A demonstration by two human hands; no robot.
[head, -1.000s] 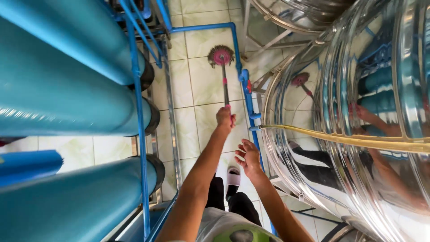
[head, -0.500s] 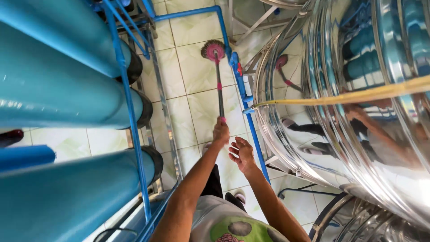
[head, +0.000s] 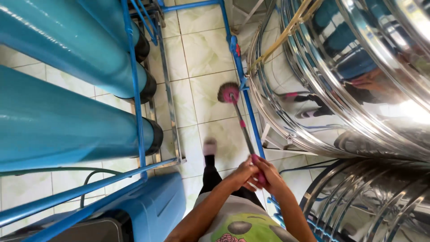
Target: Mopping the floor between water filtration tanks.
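Seen from the head camera looking straight down, both hands meet on the upper end of a mop handle (head: 245, 130), close in front of the person's torso. The left hand (head: 242, 174) wraps around the handle from the left, fingers curled shut on it, and the right hand (head: 267, 172) closes over the pink grip at the handle's top, touching the left hand. The handle runs away from the hands, down toward the floor, to a round pink mop head (head: 230, 93) with a dark fringe, which rests on the pale green tiled floor (head: 201, 49). The mop head lies just beside a blue pipe (head: 244, 89) that runs along the floor edge. On the left, large teal cylinders (head: 53, 112) with black end caps sit in a blue metal frame (head: 134, 89). On the right stands a big shiny steel tank (head: 358, 80), whose curved wall mirrors the person and the mop; a second steel tank (head: 371, 201) sits lower right. A yellowish hose (head: 286, 31) crosses the upper tank. One foot (head: 209, 147) shows on the tiles below the hands.
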